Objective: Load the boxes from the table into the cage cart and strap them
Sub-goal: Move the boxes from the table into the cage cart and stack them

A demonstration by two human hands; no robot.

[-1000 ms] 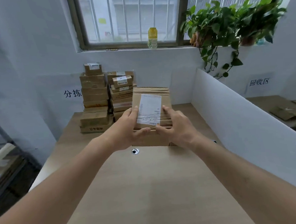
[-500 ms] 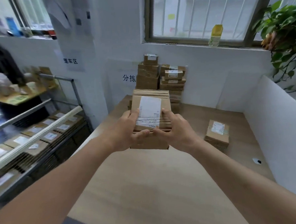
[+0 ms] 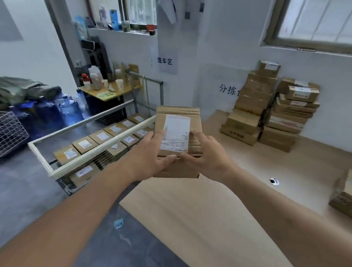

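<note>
Above table point(image 3: 196, 224), stack of boxes point(image 3: 178, 133) (label up) between both grips; fingers curled round it.

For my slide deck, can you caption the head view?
Both hands, left hand and right hand, hold a labelled box above the table edge, facing the part-loaded cart.
</note>
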